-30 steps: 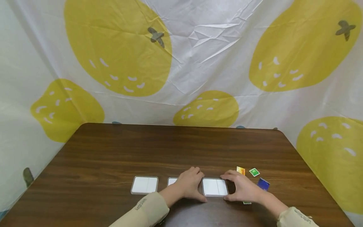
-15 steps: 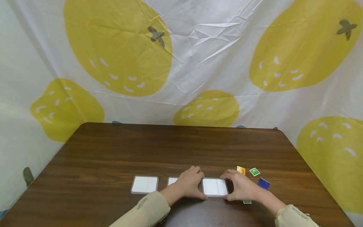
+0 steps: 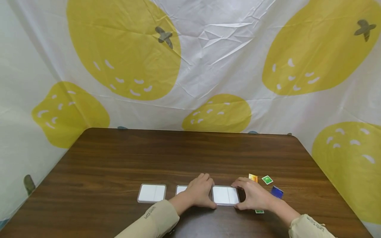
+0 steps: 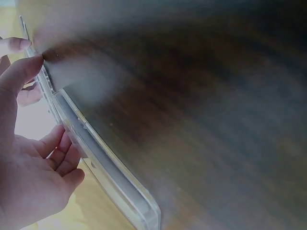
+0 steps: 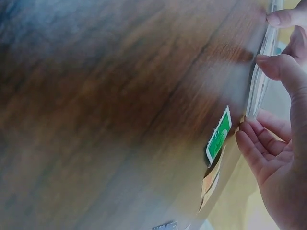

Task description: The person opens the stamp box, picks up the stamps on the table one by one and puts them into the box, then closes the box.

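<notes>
A flat clear plastic case [image 3: 225, 195] with a white insert lies on the brown table [image 3: 166, 152]. My left hand [image 3: 200, 191] grips its left side, thumb at the near corner and fingers at the far corner. On the other side, my right hand [image 3: 256, 195] holds the right edge between thumb and fingers. The left wrist view shows the left thumb [image 4: 26, 72] against the case's near edge; in the right wrist view the right thumb [image 5: 276, 67] presses that same edge. A second matching case [image 3: 180, 189] is partly hidden behind the left hand and wrist.
A third case [image 3: 151, 193] lies farther left. Around the right hand are small stamps: an orange one [image 3: 253, 178], a green one [image 3: 267, 179], a blue one [image 3: 276, 192], and another green one [image 3: 259, 212] partly under the wrist. A lemon-print cloth [image 3: 208, 72] hangs behind the table.
</notes>
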`<state>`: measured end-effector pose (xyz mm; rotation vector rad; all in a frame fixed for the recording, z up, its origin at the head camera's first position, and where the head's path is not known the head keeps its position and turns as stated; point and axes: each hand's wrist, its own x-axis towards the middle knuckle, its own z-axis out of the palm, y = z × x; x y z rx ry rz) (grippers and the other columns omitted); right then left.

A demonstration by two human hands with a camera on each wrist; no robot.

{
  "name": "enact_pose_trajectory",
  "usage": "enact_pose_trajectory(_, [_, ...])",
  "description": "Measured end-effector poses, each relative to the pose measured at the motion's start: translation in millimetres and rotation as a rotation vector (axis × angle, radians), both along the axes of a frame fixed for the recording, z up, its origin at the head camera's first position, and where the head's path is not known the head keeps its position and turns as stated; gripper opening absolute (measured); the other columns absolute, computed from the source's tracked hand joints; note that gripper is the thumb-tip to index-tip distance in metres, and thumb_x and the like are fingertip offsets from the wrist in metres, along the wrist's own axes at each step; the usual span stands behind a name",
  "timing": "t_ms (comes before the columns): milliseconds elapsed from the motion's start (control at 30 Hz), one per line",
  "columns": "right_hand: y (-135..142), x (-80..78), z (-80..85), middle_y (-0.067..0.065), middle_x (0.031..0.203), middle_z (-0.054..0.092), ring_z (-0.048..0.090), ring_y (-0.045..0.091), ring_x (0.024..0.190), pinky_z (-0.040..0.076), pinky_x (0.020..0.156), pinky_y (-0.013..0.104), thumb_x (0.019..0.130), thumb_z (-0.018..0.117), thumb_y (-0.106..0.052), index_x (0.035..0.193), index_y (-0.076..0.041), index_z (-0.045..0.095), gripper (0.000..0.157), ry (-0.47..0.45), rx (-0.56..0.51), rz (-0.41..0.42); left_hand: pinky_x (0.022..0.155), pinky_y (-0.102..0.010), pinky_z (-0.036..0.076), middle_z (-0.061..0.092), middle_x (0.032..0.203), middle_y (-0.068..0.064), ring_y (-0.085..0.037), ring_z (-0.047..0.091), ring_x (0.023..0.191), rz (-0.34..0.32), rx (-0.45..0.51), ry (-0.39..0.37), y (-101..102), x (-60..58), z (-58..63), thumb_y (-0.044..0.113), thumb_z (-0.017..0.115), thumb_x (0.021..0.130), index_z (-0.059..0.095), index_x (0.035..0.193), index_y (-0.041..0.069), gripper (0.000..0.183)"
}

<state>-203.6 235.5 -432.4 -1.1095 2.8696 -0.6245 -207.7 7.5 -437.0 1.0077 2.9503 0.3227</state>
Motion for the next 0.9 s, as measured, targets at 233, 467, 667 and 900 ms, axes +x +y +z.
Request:
enact_pose_trajectory(233, [-0.3, 0.2, 1.3, 0.000, 0.099, 0.060, 0.056, 0.010, 0.088, 0.049, 0.072, 0.027, 0.062, 0.079, -0.029, 0.103, -0.004, 0.062, 0.051, -0.004, -0.006, 0.001, 0.066, -0.020, 0.044, 0.049, 0.091, 0.002, -0.013, 0.046, 0.087, 0.014, -0.005, 0.002, -0.7, -1.3, -2.8, 0.052, 0.075, 0.057, 0.059, 0.099, 0.011, 0.061])
enact_pose_trajectory(467, [-1.0, -1.0, 1.3, 0.000, 0.097, 0.061, 0.056, 0.009, 0.086, 0.049, 0.071, 0.027, 0.063, 0.079, -0.030, 0.102, -0.004, 0.061, 0.050, 0.010, -0.009, 0.008, 0.066, -0.020, 0.044, 0.048, 0.090, 0.002, -0.013, 0.045, 0.087, 0.023, -0.012, -0.003, -1.8, -0.9, -1.3, 0.052, 0.075, 0.057, 0.059, 0.098, 0.011, 0.060])
enact_pose_trajectory(667, [-0.6, -1.3, 3.3, -0.001, 0.096, 0.061, 0.056, 0.009, 0.085, 0.049, 0.071, 0.027, 0.064, 0.079, -0.030, 0.102, -0.003, 0.061, 0.051, -0.016, -0.015, 0.004, 0.066, -0.020, 0.043, 0.048, 0.089, 0.002, -0.013, 0.045, 0.087, 0.031, -0.023, -0.008, -2.1, -0.7, 0.3, 0.053, 0.075, 0.058, 0.059, 0.097, 0.011, 0.060])
enact_pose_trajectory(900, [6.6, -5.6, 11.1, 0.001, 0.103, 0.060, 0.057, 0.016, 0.094, 0.049, 0.075, 0.033, 0.062, 0.079, -0.028, 0.106, -0.004, 0.060, 0.054, 0.048, 0.011, -0.042, 0.063, -0.018, 0.042, 0.048, 0.088, 0.005, -0.010, 0.045, 0.084, 0.034, -0.023, -0.001, -0.6, -0.2, 1.7, 0.053, 0.075, 0.058, 0.059, 0.094, 0.014, 0.055])
